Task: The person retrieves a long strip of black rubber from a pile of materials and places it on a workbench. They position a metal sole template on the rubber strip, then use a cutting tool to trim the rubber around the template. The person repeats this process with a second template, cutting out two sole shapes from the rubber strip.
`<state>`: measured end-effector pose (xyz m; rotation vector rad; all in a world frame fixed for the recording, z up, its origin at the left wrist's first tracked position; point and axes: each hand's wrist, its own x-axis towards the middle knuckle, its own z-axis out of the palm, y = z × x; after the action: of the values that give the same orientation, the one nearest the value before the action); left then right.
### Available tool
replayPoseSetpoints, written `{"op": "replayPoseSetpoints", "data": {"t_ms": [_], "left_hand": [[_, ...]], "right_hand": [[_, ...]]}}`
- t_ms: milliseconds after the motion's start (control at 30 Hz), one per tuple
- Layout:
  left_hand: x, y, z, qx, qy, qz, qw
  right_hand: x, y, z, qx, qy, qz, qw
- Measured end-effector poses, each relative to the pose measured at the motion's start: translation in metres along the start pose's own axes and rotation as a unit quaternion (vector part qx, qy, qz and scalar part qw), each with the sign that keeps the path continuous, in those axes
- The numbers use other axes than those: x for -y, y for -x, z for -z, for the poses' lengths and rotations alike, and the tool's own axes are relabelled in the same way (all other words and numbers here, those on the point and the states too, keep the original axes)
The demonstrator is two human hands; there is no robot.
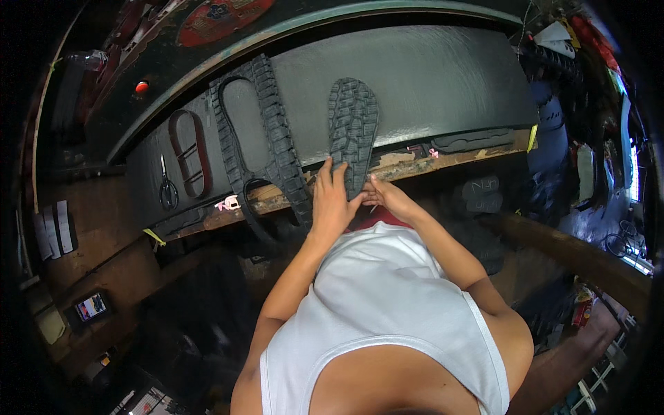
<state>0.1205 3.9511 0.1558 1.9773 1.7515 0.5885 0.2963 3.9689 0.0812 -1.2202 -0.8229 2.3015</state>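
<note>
A black treaded rubber sole [353, 117] lies lengthwise on the dark padded bench top, its near end at the front edge. My left hand [330, 197] grips that end, fingers over the tread and thumb at the tip. My right hand [391, 199] is closed beside the sole's near right edge; a thin light item shows below its fingers, too small to name. To the left lie black tread pieces with cut-out openings [277, 124], a narrow dark-red oval form [187, 152] and black-handled scissors [167, 190].
The bench's worn wooden front edge [474, 150] runs before me. Dark pieces with chalk marks [482, 196] lie below it at right, near a wooden beam [553, 245]. A small screen device [91, 306] is at lower left. Hanging clutter lines the right side.
</note>
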Motion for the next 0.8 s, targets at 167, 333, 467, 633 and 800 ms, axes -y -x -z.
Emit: {"op": "replayPoseSetpoints", "data": {"t_ms": [167,333,467,633,800], "left_hand": [[0.021,-0.004,0.021,-0.033,0.165,0.019,0.985],[0.030,0.004,0.049,-0.151,0.591,0.152,0.778],[0.024,0.005,0.033,-0.136,0.638,0.264,0.710],[0.012,0.003,0.001,0.043,0.233,0.352,0.906],[0.019,0.016,-0.010,-0.009,-0.012,0.239,0.971]], "right_hand": [[0.014,-0.002,-0.007,0.052,-0.101,0.036,0.993],[0.031,-0.006,-0.011,0.041,-0.139,0.067,0.987],[0.035,-0.014,-0.002,0.060,-0.137,0.066,0.987],[0.028,-0.025,-0.001,0.001,-0.066,0.059,0.996],[0.029,-0.024,-0.011,0.000,-0.039,0.098,0.994]]}}
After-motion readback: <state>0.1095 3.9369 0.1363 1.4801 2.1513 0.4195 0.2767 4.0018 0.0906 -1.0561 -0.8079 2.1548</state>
